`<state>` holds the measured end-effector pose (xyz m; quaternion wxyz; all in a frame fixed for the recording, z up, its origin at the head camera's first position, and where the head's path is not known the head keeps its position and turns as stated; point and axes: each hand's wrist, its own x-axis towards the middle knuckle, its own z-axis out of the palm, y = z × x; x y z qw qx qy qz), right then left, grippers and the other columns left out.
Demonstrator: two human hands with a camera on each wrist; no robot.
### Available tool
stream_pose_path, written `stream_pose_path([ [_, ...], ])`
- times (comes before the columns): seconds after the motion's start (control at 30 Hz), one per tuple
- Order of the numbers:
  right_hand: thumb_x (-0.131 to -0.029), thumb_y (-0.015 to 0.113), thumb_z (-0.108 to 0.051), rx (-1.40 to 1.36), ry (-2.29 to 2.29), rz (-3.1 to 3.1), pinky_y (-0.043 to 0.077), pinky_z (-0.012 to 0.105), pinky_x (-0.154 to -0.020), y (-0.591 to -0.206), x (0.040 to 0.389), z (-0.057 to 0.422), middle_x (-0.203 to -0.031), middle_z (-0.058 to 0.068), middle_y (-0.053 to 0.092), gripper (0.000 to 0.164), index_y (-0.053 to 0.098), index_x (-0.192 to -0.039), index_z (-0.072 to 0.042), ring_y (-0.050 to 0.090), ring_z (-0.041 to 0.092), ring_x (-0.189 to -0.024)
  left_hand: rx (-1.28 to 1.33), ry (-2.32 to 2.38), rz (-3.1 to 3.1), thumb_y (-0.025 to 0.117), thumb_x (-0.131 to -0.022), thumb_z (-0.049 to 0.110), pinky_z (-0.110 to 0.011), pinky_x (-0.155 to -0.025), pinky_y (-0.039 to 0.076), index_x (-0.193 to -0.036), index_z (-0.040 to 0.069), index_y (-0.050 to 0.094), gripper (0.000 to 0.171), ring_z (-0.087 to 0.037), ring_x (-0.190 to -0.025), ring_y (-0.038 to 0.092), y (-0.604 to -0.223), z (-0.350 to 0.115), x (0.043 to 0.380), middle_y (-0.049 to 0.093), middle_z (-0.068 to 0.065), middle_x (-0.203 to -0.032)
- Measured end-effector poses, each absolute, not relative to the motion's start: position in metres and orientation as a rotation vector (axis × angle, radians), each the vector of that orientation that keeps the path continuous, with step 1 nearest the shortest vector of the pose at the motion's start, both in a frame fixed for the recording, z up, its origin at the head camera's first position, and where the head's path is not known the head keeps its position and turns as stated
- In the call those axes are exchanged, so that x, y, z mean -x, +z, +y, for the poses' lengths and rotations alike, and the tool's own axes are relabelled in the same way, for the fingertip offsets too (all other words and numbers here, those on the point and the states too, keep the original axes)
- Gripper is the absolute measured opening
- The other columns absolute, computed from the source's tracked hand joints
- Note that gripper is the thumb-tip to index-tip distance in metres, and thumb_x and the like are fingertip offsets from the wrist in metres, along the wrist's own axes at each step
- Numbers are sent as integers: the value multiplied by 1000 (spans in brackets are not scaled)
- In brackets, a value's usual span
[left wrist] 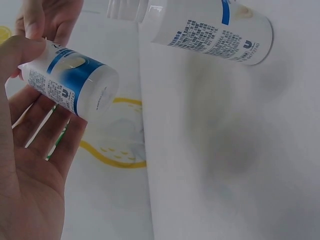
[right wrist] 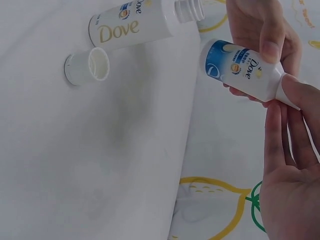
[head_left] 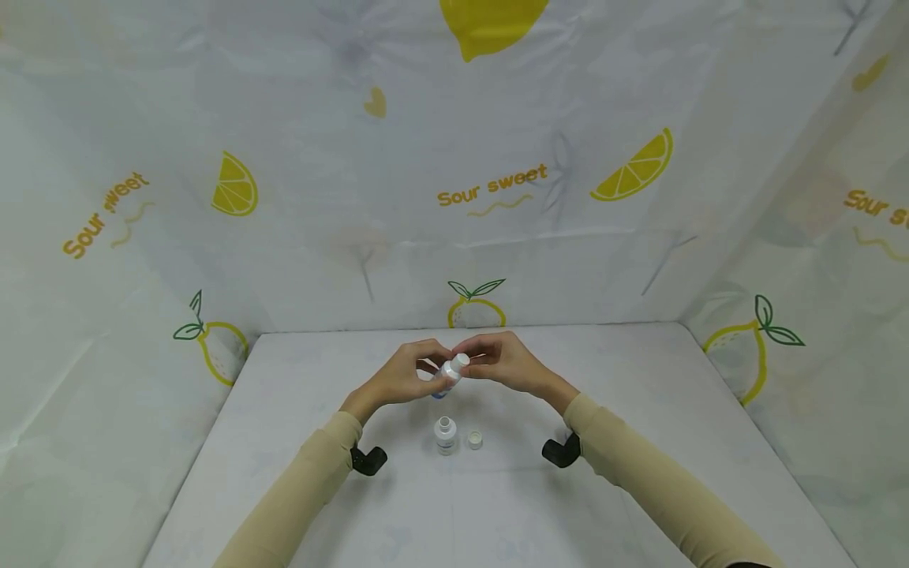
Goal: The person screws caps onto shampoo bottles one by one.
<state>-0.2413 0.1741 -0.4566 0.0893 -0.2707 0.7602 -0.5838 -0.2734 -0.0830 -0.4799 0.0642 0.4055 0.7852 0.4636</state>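
My left hand (head_left: 400, 377) holds a small white Dove bottle (right wrist: 239, 69) with a blue band, tilted above the table. At the bottle's neck, my right hand (head_left: 510, 364) pinches its white cap (right wrist: 288, 93) between thumb and fingers. The cap is still on the bottle in the head view. Below the hands stands a larger white Dove bottle (head_left: 446, 438), upright with its threaded neck bare. Beside that bottle, to the right, a white cap (head_left: 475, 439) rests on the table with its hollow side up.
The white table (head_left: 398, 513) runs back to a wall sheet (head_left: 319, 260) printed with lemons. Dark wrist-worn cameras (head_left: 368, 461) stick out from both sleeves over the table.
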Motion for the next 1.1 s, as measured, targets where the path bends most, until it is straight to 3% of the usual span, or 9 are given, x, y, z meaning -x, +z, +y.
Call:
stream_pose_path([
  [0.17, -96, 79, 2, 773, -1749, 2282, 65, 25, -95, -457, 241, 173, -127, 24, 75, 32, 75, -127, 2, 75, 22, -110, -1232, 1405, 2376, 84, -94, 16, -45, -93, 67, -123, 9, 76, 31, -18, -106, 74, -482, -83, 275, 76, -7, -117],
  [0.43, -91, 84, 2, 724, -1751, 2354, 65, 21, -89, -457, 239, 170, -120, 23, 76, 32, 75, -122, 4, 73, 10, -98, -1231, 1392, 2400, 84, -94, 18, -30, -91, 66, -122, 11, 77, 29, -14, -104, 73, -483, -83, 274, 76, -5, -115],
  [0.77, -90, 88, -6, 642, -1706, 2449, 64, 20, -83, -456, 239, 167, -109, 16, 77, 26, 77, -112, -1, 72, 16, -94, -1247, 1419, 2394, 84, -94, 16, -47, -91, 68, -119, 11, 77, 26, -13, -103, 72, -483, -82, 275, 76, -5, -112],
  [1.1, -90, 89, -9, 619, -1700, 2501, 64, 21, -80, -454, 237, 164, -102, 13, 77, 23, 76, -108, -1, 73, 14, -88, -1235, 1411, 2415, 85, -93, 18, -42, -91, 68, -119, 12, 77, 28, -15, -103, 73, -482, -82, 275, 77, -3, -113],
])
